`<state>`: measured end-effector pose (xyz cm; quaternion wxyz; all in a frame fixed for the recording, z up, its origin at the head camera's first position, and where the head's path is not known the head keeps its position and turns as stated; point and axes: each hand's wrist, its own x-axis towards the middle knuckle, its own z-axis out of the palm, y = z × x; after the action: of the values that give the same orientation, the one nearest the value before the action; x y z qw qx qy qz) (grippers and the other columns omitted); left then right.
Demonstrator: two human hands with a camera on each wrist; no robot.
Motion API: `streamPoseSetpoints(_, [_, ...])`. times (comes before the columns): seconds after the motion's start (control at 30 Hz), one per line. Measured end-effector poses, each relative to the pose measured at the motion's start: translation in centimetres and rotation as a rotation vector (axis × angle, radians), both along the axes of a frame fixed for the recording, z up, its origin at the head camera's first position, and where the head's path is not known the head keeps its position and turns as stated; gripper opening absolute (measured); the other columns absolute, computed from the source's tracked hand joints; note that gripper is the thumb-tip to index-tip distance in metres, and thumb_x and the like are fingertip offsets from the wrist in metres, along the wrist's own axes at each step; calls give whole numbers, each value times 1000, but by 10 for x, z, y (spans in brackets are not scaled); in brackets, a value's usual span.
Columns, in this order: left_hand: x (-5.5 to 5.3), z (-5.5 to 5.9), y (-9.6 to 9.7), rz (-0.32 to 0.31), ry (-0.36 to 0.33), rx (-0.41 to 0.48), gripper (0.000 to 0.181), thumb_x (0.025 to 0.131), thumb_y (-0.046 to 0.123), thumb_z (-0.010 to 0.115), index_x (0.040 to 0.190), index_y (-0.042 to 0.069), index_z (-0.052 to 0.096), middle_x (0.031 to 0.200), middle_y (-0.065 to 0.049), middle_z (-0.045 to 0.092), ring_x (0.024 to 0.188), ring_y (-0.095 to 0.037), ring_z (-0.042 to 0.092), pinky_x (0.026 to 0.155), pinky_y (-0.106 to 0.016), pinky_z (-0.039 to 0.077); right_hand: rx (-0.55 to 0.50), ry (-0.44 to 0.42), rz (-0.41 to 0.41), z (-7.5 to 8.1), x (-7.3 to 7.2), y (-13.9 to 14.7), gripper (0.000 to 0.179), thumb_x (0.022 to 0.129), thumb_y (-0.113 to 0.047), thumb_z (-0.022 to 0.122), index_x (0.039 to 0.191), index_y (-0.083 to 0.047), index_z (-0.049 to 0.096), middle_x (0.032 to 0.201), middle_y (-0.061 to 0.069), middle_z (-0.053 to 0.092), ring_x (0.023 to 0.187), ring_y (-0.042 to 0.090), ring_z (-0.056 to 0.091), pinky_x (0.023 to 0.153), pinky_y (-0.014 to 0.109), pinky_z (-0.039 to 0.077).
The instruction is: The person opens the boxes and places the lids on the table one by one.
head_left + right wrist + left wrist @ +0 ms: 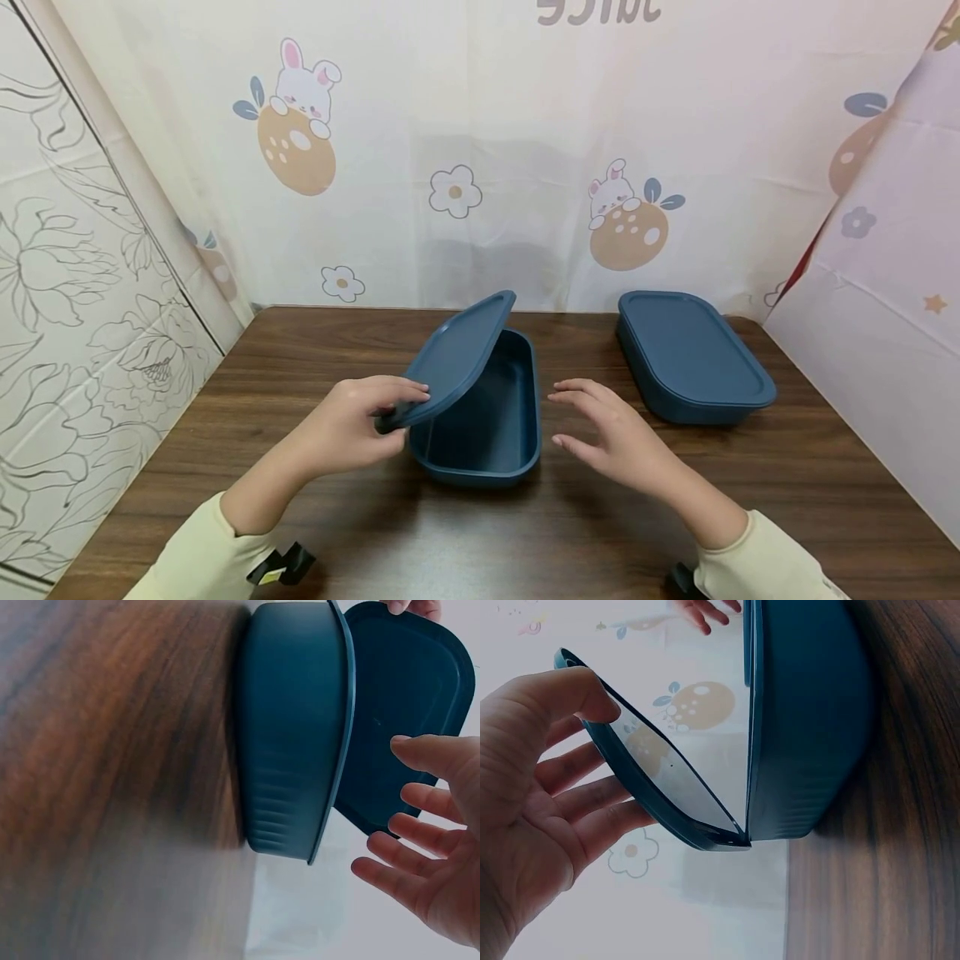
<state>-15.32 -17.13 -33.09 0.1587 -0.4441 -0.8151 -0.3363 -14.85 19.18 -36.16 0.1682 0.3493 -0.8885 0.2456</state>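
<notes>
A blue lid (pixel 461 354) is tilted up over a blue rectangular food container (pixel 487 433), whose inside shows bare. My left hand (pixel 367 425) pinches the lid's near left edge between thumb and fingers. In the left wrist view the lid (pixel 649 776) slants away from the container's side (pixel 810 720), its far end meeting the rim. My right hand (pixel 618 433) is just right of the container with its fingers spread, holding nothing. The right wrist view has this hand (pixel 442 847) in front of the raised lid (pixel 397 697), apart from the container wall (pixel 292 735).
A second blue container with its lid on (pixel 693 354) stands at the back right of the brown wooden table (pixel 322 342). Behind the table hangs a pale curtain (pixel 517 108) printed with rabbits and flowers. Patterned panels (pixel 97 275) border the left side.
</notes>
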Motion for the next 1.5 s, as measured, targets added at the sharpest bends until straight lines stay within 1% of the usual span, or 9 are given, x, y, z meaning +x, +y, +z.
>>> streamPoseSetpoints(0.2, [0, -4, -3, 1, -48, 51, 42, 74, -6, 73, 114, 8, 67, 115, -8, 68, 99, -23, 67, 72, -36, 59, 0, -102, -47, -6, 2, -3, 47, 82, -21, 80, 123, -9, 61, 130, 8, 56, 116, 26, 56, 90, 44, 52])
streamPoseSetpoints(0.37, [2, -7, -6, 4, -90, 86, 42, 74, -9, 71, 113, 9, 67, 115, -7, 68, 98, -23, 67, 72, -35, 59, -57, -193, -63, -11, 3, -5, 47, 84, -18, 79, 124, -6, 59, 128, 12, 56, 108, 28, 61, 84, 37, 56])
streamPoseSetpoints(0.57, [4, -12, -9, 5, -120, 155, 45, 72, -11, 70, 111, 10, 67, 115, -5, 67, 97, -19, 67, 72, -34, 59, -140, -318, -76, -17, 3, -7, 46, 87, -17, 75, 127, -2, 57, 122, 14, 59, 102, 32, 65, 83, 41, 56])
streamPoseSetpoints(0.7, [4, -14, -11, 6, -137, 214, 47, 71, -15, 68, 111, 11, 68, 115, -6, 67, 97, -17, 67, 73, -32, 59, -198, -429, -101, -19, 4, -9, 48, 90, -21, 73, 130, -1, 55, 127, 17, 57, 106, 33, 63, 83, 43, 56])
streamPoseSetpoints(0.9, [5, -18, -15, 9, -193, 287, 45, 69, -20, 68, 105, 7, 68, 116, -11, 66, 100, -19, 67, 75, -33, 58, -361, -679, -142, -20, 1, -14, 54, 91, -25, 71, 136, -3, 50, 135, 17, 53, 115, 32, 58, 84, 37, 56])
streamPoseSetpoints(1.03, [6, -20, -17, 26, -229, 315, 41, 70, -20, 67, 98, 10, 68, 116, -10, 65, 96, -20, 68, 76, -32, 58, -558, -900, -99, -22, -1, -20, 63, 93, -15, 68, 144, 3, 37, 143, 26, 42, 122, 38, 53, 87, 40, 55])
streamPoseSetpoints(1.13, [6, -22, -18, 38, -246, 333, 39, 70, -20, 67, 93, 11, 67, 115, -11, 65, 92, -20, 69, 75, -32, 59, -669, -1014, -73, -24, -2, -24, 67, 93, -9, 65, 148, 5, 27, 145, 31, 36, 122, 42, 51, 87, 44, 55])
streamPoseSetpoints(1.3, [6, -24, -19, 65, -262, 364, 31, 72, -20, 68, 90, 5, 66, 114, -14, 65, 96, -17, 67, 73, -32, 59, -752, -1119, -43, -28, -3, -28, 71, 93, -7, 63, 149, 7, 21, 143, 36, 35, 116, 39, 56, 87, 46, 55])
streamPoseSetpoints(1.5, [7, -23, -19, 73, -271, 410, 28, 73, -20, 70, 92, 0, 66, 113, -20, 65, 97, -23, 67, 72, -31, 59, -801, -1190, -21, -30, -3, -30, 71, 93, -7, 62, 148, 8, 21, 143, 37, 34, 113, 37, 59, 87, 45, 55])
